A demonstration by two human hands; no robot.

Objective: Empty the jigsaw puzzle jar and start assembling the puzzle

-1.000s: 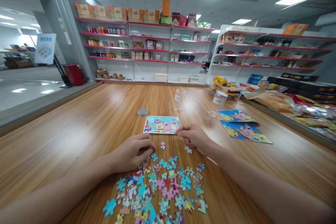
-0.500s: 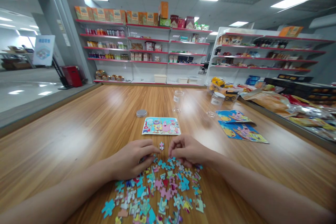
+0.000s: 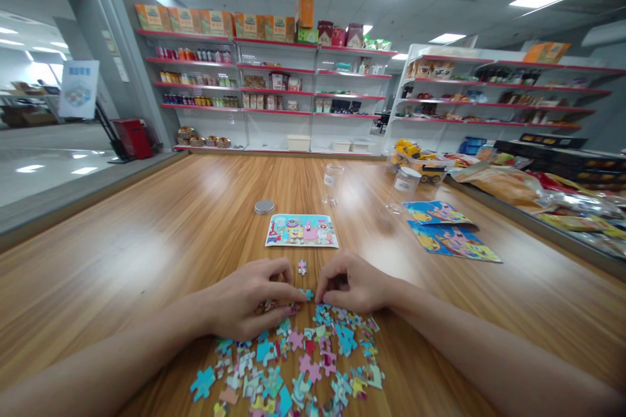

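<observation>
A loose heap of jigsaw puzzle pieces in blue, pink, yellow and pale green covers the wooden table before me. My left hand rests at the heap's upper left, thumb and index finger apart, with several pieces lying under it. Its index fingertip touches a blue puzzle piece. On the other side my right hand has its fingers curled, thumb and index tips close together at the heap's edge; whatever is between them is hidden. Just beyond the hands lies a small pink-and-white puzzle piece.
A cartoon picture card lies beyond the hands, near a silver lid. Two clear jars, one open and one lidded, stand farther back. Blue cartoon packaging lies right. Behind it are toy trucks in a tub.
My left index finger has reached right to a blue piece between the hands. My right thumb and index finger have drawn together. Some pieces at the heap's upper edge have shifted.
</observation>
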